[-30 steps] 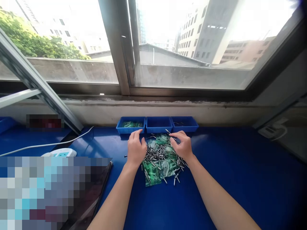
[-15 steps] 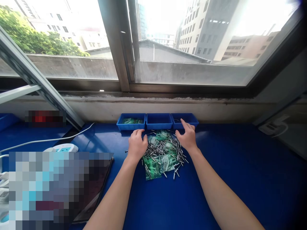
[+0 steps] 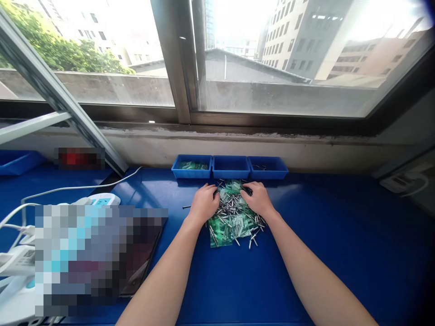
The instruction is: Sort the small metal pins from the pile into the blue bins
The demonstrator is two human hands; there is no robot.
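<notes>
A heap of metal rivets (image 3: 229, 206) with long thin pins lies on the blue tabletop, mixed with small clear and green-tinted bags (image 3: 220, 233), some with rivets inside. My left hand (image 3: 205, 201) rests at the heap's left edge, fingers bent and thumb apart from them. On the opposite side, my right hand (image 3: 258, 198) reaches into the upper right of the heap, a gap showing between thumb and forefinger. Its other fingertips are hidden. Behind the heap stand three joined blue bins: the left bin (image 3: 192, 174) holds green bags, the middle bin (image 3: 231, 174) shows nothing inside, the right bin (image 3: 270, 174) holds a few thin pieces.
One dark pin (image 3: 186, 207) lies left of my left hand. A blurred-out flat item (image 3: 142, 267), white power strips (image 3: 105, 199) and a white cable (image 3: 78, 188) occupy the left. A metal shelf post (image 3: 91, 131) stands by the window; another blue bin (image 3: 20, 165) sits far left.
My right hand has come down from over the right bin onto the heap. My left hand stays at the heap's left side. The whole view has shifted slightly.
</notes>
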